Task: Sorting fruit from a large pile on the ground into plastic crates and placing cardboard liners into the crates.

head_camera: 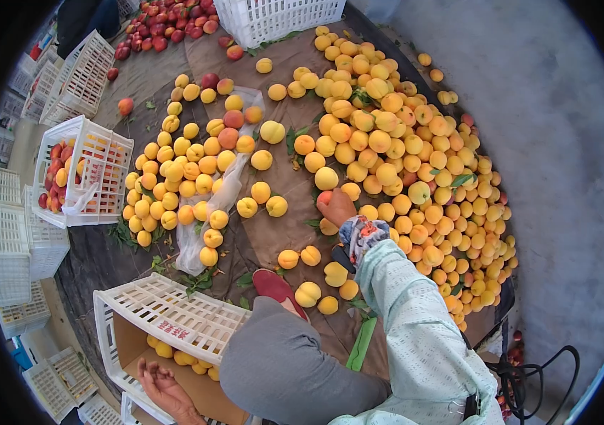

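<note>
My right hand [339, 206] reaches to the near left edge of a large pile of yellow peaches [387, 143], its fingers around a reddish peach [324, 198]. Over the opening of a white plastic crate [195, 313] at the lower left is my left hand [161, 385], with its fingers apart and nothing in it. The crate is lined with brown cardboard and holds yellow peaches [187, 358]. A smaller group of yellow peaches [174, 172] lies to the left, partly around a clear plastic sheet [225, 188].
A white crate of red and yellow fruit [102, 172] stands at left, near stacked crates [7, 228]. Red nectarines [169, 24] and another white crate [280, 18] are at the top. A green strip [361, 344] lies by my leg; black cable [519, 372] hangs at lower right.
</note>
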Tool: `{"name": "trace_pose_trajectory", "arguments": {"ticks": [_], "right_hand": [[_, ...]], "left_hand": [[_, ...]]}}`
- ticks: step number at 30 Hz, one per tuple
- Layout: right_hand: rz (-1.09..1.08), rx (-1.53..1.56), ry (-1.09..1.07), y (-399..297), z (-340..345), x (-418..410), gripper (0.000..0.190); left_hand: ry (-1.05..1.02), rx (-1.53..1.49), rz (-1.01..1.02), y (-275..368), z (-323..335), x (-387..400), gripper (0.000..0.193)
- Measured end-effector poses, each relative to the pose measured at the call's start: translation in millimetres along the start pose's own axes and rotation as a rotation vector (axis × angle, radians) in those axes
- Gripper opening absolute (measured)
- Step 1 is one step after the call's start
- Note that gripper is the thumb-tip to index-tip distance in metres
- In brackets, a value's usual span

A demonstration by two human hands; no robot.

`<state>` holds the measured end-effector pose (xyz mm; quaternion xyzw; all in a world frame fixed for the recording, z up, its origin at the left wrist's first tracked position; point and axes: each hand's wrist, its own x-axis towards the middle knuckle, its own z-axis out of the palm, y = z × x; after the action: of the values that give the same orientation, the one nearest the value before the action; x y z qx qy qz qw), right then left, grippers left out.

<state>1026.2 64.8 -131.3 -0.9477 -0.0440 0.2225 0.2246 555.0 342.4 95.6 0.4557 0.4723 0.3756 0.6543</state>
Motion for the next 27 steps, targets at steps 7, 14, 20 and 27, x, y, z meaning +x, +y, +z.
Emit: {"name": "trace_pose_trajectory", "arguments": {"ticks": [7, 14, 20, 27], "right_hand": [[0.057, 0.317, -0.271, -17, 4, -13, 0.06], [-0.414, 0.829, -0.648, -58, -39, -37, 0.058], [-0.281, -0.168, 0.142, -69, -29, 68, 0.045], [-0.239, -0.399, 0.111, -66, 8, 82, 0.051]], "left_hand": [[-0.419, -0.107, -0.289, -22, 167, 14, 0.032], [-0.428, -0.206, -0.922, -102, 236, 14, 0.045], [-0.255, -0.39, -1.02, -129, 214, 22, 0.031], [-0.402, -0.503, -0.954, -142, 205, 22, 0.021]]}}
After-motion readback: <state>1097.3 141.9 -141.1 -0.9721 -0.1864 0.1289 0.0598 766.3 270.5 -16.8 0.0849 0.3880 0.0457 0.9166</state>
